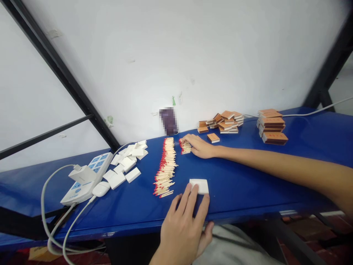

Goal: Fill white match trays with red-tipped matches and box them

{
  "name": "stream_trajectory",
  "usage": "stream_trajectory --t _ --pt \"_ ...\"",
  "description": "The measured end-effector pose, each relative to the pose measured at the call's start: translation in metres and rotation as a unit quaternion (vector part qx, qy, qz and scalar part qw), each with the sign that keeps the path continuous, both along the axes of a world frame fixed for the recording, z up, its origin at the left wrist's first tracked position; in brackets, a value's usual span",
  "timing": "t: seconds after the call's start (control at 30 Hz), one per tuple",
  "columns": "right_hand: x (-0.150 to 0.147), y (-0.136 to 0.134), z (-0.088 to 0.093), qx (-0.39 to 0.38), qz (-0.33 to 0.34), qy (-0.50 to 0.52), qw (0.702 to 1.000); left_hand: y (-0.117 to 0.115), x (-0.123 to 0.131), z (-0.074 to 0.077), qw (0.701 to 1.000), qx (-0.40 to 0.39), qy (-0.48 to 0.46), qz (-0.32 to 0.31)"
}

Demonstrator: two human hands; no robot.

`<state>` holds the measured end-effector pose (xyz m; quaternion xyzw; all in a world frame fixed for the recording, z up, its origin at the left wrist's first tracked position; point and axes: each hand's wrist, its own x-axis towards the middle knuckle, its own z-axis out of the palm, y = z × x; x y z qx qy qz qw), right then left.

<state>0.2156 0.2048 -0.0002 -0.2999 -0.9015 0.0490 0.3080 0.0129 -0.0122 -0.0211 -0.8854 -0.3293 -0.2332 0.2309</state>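
Near the table's front edge, my left hand point(186, 222) has its fingers spread, with fingertips resting on a small white matchbox tray point(202, 187). My right hand point(202, 146) reaches in from the right, its fingers bent around a short row of red-tipped matches point(185, 148). Some of its fingertips are hidden behind the hand and the matches. To the left of both hands lies a long row of matches point(167, 165), red heads mostly pointing left. A single matchbox cover point(213, 138) lies just beyond my right hand.
White matchbox trays point(128, 162) are heaped at left, beside a power strip point(91, 180) with a charger point(82, 173) and cables. Matchbox covers point(227, 121) lie piled by the wall, with a stack of matchboxes point(271, 127) further right. A blurred dark phone-like object point(168, 120) leans against the wall.
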Motion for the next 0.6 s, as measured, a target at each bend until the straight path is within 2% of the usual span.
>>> stream_trajectory --t 0.2,0.4,0.6 --pt "0.0001 -0.0013 0.0018 -0.016 -0.006 -0.02 1.0 -0.0023 0.001 0.0012 1.0 0.004 -0.008 0.0" --pt "-0.0003 -0.0044 0.0034 0.0 0.001 -0.009 1.0 -0.001 0.0007 0.0013 1.0 0.002 -0.009 -0.005" --pt "-0.0012 -0.0083 0.0077 0.011 0.035 -0.074 0.997 -0.0009 0.0002 0.0005 1.0 0.0 -0.005 -0.01"
